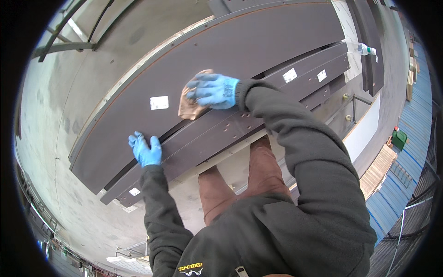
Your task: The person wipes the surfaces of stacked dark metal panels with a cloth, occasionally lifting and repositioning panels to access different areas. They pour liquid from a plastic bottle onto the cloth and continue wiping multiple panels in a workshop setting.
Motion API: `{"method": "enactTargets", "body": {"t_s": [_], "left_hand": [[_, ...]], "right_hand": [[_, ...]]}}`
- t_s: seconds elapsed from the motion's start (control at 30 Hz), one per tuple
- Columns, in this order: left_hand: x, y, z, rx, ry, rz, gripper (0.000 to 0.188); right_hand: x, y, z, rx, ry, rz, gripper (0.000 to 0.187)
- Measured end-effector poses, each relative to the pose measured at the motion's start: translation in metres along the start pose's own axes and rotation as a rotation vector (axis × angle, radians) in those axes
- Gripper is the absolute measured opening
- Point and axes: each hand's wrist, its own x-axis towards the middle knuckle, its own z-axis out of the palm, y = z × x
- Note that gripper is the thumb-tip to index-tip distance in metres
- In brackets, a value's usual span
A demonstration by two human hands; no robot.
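Observation:
A wide dark grey panel (258, 41) lies flat in front of me, with narrower dark boards (203, 147) along its near side. My right hand (214, 91), in a blue work glove, is closed over a tan cloth (190, 108) and presses it on the wide panel. Farther left, my left hand (146, 148), also gloved in blue, rests with fingers spread on the panel's near edge and holds nothing. Between the hands, a white label (159, 102) sticks to the panel. Screw holes dot the narrower boards.
A clear spray bottle (366, 49) lies at the far right end, by a stack of dark boards (367, 69). More white labels (290, 75) sit on the narrow boards. A metal rack (69, 44) stands at the upper left. A wheeled cart (355, 108) is at the right.

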Motion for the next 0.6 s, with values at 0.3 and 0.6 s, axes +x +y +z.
{"method": "enactTargets", "body": {"t_s": [0.3,0.6], "left_hand": [[0.018,-0.04,0.014,0.139,-0.183,-0.169,0.079],[0.05,0.136,0.024,0.451,-0.146,-0.371,0.087]], "right_hand": [[-0.298,0.12,-0.19,-0.299,-0.042,0.307,0.029],[-0.55,0.25,-0.305,-0.595,0.1,0.698,0.034]]}}
